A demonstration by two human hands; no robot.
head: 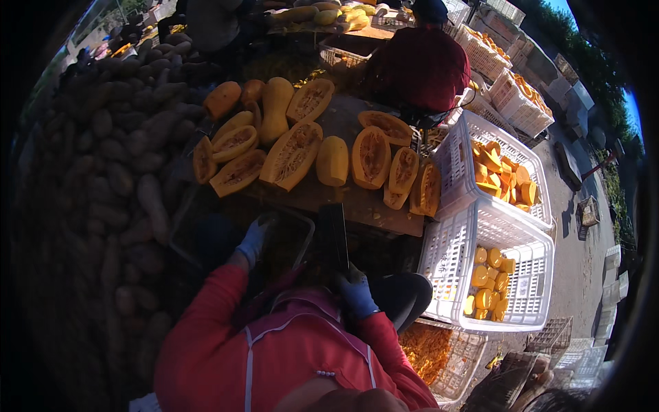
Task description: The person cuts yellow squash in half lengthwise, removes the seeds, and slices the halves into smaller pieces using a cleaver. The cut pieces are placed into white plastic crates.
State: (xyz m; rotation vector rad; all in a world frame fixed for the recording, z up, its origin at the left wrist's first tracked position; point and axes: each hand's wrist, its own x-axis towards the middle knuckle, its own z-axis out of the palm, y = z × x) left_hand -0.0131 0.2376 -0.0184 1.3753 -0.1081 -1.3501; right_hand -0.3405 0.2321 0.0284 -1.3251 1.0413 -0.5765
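Note:
My right hand [359,294], in a blue glove, is closed on the handle end of a wide dark cleaver-like knife [333,237], whose blade points away from me to the edge of the low table [381,210]. In a blue glove too, my left hand [253,241] is over a dark crate [309,232] in shadow; its fingers are too dim to read. On the table lie halved squashes showing seeds and pulp, among them a large half [292,155]. Between the halves is a peeled squash piece [332,160], and behind stands a whole peeled squash [276,110].
White plastic crates at the right hold orange squash chunks [507,175] and yellow round pieces [489,283]. Below them a crate holds shredded pulp [425,350]. Unpeeled squashes [149,201] are heaped at the left. A person in dark red [422,67] sits beyond the table.

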